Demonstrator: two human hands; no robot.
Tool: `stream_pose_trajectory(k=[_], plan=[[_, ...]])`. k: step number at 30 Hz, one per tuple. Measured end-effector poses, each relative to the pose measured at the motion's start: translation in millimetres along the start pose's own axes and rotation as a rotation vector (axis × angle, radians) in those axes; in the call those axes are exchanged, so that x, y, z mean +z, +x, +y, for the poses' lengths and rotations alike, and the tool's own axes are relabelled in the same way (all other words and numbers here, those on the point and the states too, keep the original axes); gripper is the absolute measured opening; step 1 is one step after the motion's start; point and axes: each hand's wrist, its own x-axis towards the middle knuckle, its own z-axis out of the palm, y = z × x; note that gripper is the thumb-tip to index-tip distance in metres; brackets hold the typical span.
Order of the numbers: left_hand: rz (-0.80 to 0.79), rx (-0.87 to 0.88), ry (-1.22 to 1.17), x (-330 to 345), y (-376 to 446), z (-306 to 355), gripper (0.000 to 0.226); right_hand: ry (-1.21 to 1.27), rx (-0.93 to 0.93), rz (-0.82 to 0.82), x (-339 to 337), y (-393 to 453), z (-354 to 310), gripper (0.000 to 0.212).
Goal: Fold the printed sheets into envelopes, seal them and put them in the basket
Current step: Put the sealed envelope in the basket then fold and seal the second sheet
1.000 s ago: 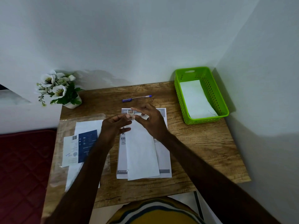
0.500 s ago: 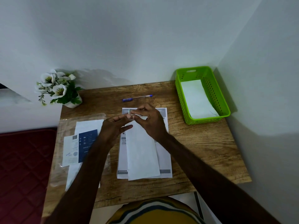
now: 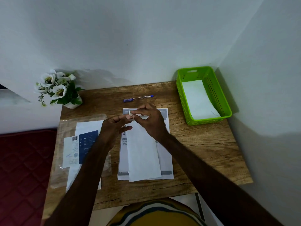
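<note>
- The left hand and the right hand are brought together above the far end of the white envelope; their fingertips meet there.
- A small pale strip, perhaps the sealing strip of the flap, is pinched between the thumb and the forefinger of the right hand. Its lower end is touched by the fingertips of the left hand, which are curled toward it. Whether the left hand really grips it cannot be told.
- The envelope is laid lengthwise on the stack of printed sheets, a little tilted, and its near edge reaches just over the near edge of the stack.
- The stack is placed in the middle of the wooden table, with grey printed bands seen at its far and near ends.
- Left of the stack, under the left forearm, a clear plastic bag is spread; white paper and a blue and white label card are seen in it.
- A blue pen is laid behind the hands, apart from the sheets.
- The green basket is set at the far right corner of the table, near the wall, and one white envelope is already found inside it.
- A pot of white flowers is placed at the far left corner.
</note>
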Motion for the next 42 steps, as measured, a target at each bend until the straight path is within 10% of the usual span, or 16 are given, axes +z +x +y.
stream_pose_trajectory(k=[33,42], plan=[[0.183,-0.101,0.0,0,10,19,0.029,-0.071,-0.086,-0.064,1,-9,-8,0.014],[0.422,0.32,1.014,-21,44,37,0.024,0.32,0.268,0.002,-5,-9,-7,0.013]])
